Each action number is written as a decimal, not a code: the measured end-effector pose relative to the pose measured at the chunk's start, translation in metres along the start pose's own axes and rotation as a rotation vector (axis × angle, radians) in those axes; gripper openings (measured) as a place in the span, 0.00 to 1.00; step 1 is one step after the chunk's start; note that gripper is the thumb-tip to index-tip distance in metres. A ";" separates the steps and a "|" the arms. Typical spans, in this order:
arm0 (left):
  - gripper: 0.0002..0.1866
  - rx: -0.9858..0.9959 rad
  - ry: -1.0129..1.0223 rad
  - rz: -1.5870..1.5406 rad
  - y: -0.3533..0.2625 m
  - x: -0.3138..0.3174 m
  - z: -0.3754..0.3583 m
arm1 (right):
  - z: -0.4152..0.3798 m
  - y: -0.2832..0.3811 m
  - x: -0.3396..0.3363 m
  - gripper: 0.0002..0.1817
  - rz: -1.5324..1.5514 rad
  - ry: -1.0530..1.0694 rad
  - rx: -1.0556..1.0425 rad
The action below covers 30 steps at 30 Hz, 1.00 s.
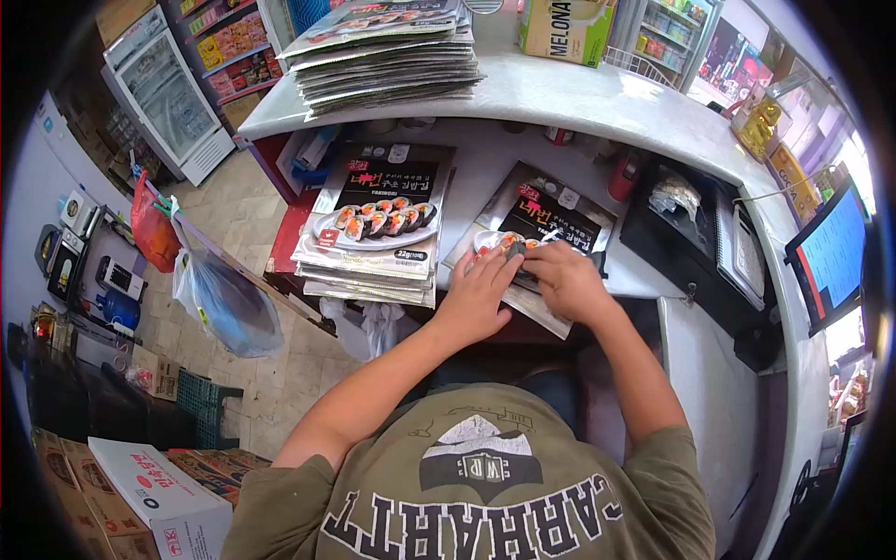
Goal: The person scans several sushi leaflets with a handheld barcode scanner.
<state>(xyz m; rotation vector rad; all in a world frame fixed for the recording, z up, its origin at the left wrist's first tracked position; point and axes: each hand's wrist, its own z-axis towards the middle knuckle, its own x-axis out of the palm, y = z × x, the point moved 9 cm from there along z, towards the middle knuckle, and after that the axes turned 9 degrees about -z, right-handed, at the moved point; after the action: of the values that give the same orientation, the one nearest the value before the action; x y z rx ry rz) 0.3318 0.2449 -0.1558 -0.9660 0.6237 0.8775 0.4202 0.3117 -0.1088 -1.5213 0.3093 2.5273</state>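
A black seaweed packet (571, 217) with a picture of sushi rolls lies tilted on the lower shelf of the counter, in front of me. My left hand (478, 297) rests on its lower left part, fingers stretched over the surface. Close beside it, my right hand (567, 285) has its fingers curled down on the packet. A small dark bit shows between the fingertips of both hands; I cannot make out what it is. To the left sits a stack of similar seaweed packets (373, 245).
On the raised white counter (579, 98) stand another tall packet stack (383, 65) and a Melona box (562, 33). A black cash drawer (686, 247) is at the right, near a monitor (829, 252). Plastic bags (224, 303) hang at the left.
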 end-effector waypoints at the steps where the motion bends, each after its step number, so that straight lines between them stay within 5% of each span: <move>1: 0.48 0.030 0.014 0.043 -0.002 0.002 -0.001 | 0.002 -0.011 0.000 0.14 -0.001 -0.001 0.001; 4: 0.45 0.073 0.001 0.100 -0.006 0.006 -0.002 | 0.008 -0.090 0.001 0.16 -0.301 -0.007 0.441; 5: 0.45 0.075 -0.001 0.099 -0.007 0.008 -0.003 | 0.008 -0.088 0.004 0.16 -0.305 -0.008 0.441; 8: 0.44 0.076 -0.004 0.125 -0.005 0.006 -0.001 | 0.039 -0.021 0.025 0.16 -0.095 0.056 -0.007; 15: 0.44 0.086 -0.031 0.146 -0.006 0.006 -0.002 | 0.071 -0.067 0.057 0.17 -0.291 0.218 0.270; 17: 0.44 0.089 -0.028 0.154 -0.005 0.005 -0.002 | 0.078 -0.007 0.055 0.19 0.033 0.232 -0.083; 19: 0.44 0.088 -0.034 0.203 -0.006 0.008 -0.004 | 0.082 -0.011 0.059 0.19 0.073 0.250 -0.135; 22: 0.44 0.123 -0.061 0.209 -0.007 0.007 -0.005 | 0.081 -0.095 0.055 0.19 -0.190 0.236 0.376; 25: 0.44 0.114 -0.065 0.193 -0.007 0.007 -0.005 | 0.077 -0.054 0.059 0.19 -0.218 0.321 0.137; 27: 0.44 0.083 -0.034 0.194 -0.004 0.011 -0.006 | 0.072 0.007 0.041 0.19 0.166 0.297 -0.148; 29: 0.44 0.044 -0.007 0.182 0.000 0.017 -0.005 | 0.074 -0.020 0.047 0.20 0.070 0.291 -0.054; 30: 0.44 0.060 -0.021 0.185 -0.004 0.013 -0.005 | 0.073 -0.065 0.058 0.20 -0.038 0.298 0.162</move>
<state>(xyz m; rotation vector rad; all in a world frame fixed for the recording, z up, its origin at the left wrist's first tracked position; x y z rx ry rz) 0.3416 0.2439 -0.1662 -0.8535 0.7260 1.0254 0.3476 0.3958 -0.1324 -1.8162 0.5073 2.1831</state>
